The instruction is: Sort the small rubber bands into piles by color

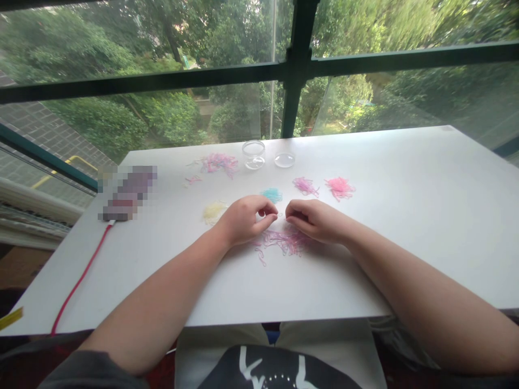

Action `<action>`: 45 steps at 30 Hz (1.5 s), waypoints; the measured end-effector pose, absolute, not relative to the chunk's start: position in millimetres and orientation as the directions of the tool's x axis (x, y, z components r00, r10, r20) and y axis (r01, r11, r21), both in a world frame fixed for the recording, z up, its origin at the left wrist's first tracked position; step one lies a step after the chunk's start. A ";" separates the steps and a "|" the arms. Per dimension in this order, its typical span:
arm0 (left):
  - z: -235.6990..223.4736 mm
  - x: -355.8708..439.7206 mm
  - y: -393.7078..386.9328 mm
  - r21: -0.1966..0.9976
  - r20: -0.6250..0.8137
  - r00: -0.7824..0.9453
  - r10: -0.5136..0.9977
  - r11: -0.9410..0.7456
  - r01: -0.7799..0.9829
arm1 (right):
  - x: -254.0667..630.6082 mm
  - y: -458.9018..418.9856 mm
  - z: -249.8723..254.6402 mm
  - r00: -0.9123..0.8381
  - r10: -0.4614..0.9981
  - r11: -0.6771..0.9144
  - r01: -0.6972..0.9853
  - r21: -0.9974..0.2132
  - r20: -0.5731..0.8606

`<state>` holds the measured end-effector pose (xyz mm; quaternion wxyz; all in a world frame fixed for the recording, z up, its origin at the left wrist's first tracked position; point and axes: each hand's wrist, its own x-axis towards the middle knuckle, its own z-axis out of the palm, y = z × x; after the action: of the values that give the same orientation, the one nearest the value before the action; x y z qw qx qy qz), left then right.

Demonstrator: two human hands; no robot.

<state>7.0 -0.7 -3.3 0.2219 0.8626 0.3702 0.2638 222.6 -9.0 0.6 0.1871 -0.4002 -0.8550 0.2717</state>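
Left hand (246, 217) pinches one band (279, 215); four single-color piles (339, 188).

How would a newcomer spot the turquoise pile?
On the white table, find the left hand. Just beyond its fingers lies the turquoise pile of thin loops. It alone is all turquoise, unlike the pale yellow pile, purple pile and pink pile.

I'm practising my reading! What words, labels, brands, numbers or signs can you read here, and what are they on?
I can't read any text here.
Black shirt: white design, no words I can make out.
Yellow strip on the table: too blurred to read.
Pixelated device: nothing readable.
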 end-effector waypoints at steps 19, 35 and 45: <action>-5.8 -1.0 25.3 0.375 0.403 0.484 0.777 -0.622 0.687 | 221.6 -7.0 -0.8 -0.640 0.758 0.582 0.577 -0.573 0.124; -3.9 -4.3 23.4 0.334 0.379 0.465 0.800 -0.587 0.737 | 226.5 -4.0 -0.6 -0.595 0.801 0.527 0.646 -0.553 0.068; 11.6 -6.0 -4.1 0.457 0.074 0.770 0.633 -0.708 0.538 | 233.4 -8.0 13.0 -0.656 0.749 0.503 0.653 -0.565 -0.092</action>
<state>-6.0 -4.1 11.6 0.2098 0.9171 0.3193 0.1136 233.4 -8.0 13.0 0.0827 -0.4062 -0.8630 0.2887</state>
